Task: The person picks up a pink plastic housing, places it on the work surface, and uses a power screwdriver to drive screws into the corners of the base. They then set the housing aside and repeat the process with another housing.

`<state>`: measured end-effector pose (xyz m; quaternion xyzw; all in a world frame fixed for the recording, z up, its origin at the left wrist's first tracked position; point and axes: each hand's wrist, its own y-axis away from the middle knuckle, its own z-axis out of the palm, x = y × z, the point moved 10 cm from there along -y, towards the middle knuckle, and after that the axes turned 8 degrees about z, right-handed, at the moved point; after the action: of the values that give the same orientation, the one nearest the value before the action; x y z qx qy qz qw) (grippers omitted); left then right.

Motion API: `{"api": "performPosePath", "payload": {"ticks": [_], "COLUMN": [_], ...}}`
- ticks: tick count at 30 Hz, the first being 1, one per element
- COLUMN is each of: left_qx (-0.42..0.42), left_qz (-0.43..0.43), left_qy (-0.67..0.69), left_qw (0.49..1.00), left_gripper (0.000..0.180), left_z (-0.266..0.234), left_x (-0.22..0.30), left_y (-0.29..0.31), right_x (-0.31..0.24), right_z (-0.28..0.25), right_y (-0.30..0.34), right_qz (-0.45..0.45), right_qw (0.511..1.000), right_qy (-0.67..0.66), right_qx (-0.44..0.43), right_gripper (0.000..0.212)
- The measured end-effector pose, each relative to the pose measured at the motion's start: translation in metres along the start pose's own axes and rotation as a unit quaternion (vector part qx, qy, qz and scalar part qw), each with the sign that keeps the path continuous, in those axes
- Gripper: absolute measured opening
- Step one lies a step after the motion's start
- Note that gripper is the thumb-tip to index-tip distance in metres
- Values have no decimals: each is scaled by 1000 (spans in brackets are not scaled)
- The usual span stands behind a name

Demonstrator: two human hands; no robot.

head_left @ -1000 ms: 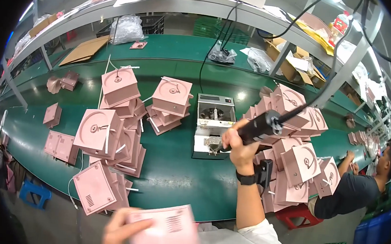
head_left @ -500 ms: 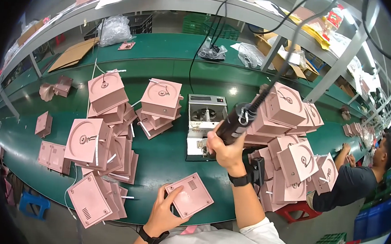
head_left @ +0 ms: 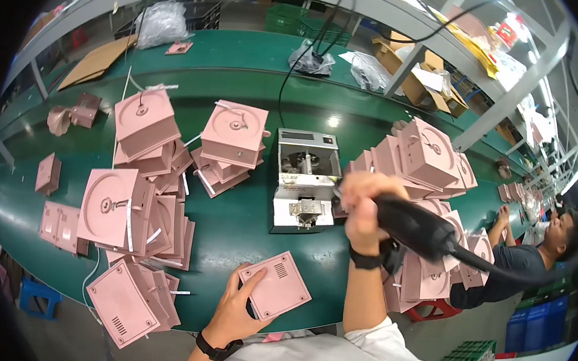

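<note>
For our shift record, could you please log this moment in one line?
left hand: holding pink box; right hand: gripping black corded tool; machine: on green table, between pink stacks

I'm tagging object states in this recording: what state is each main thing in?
Pink box, gripped by the left hand, vented face up
Black corded tool, held in the right hand
Machine, upright on the table
Front-left pink boxes, stacked
Plastic bag, crumpled
Cardboard carton, open

I hold the pink box (head_left: 276,287), vented face up, turned askew, in my left hand (head_left: 237,306); the black driver (head_left: 410,226), slanted, in my right hand (head_left: 366,209).
</note>
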<state>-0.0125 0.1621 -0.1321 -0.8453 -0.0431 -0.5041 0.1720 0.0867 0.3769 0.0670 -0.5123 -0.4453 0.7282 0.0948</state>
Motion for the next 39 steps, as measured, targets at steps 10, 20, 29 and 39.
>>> {"api": "performPosePath", "payload": {"ticks": [10, 20, 29, 39], "left_qx": [-16, -15, -17, -25], "left_qz": [28, 37, 31, 20], "left_qy": [6, -15, 1, -6], "left_qw": [999, 999, 999, 999], "left_gripper": [94, 86, 85, 87], "left_z": [-2, -1, -1, 1], "left_x": [11, 7, 3, -3], "left_y": [-10, -11, -10, -8], "right_x": [59, 26, 28, 35], "right_z": [8, 36, 48, 49], "right_y": [40, 59, 71, 72], "right_qz": [236, 268, 273, 300], "right_qw": [967, 950, 947, 930], "right_qy": [-94, -143, -127, -181], "right_qx": [13, -76, -107, -109], "right_gripper": [23, 29, 30, 32]}}
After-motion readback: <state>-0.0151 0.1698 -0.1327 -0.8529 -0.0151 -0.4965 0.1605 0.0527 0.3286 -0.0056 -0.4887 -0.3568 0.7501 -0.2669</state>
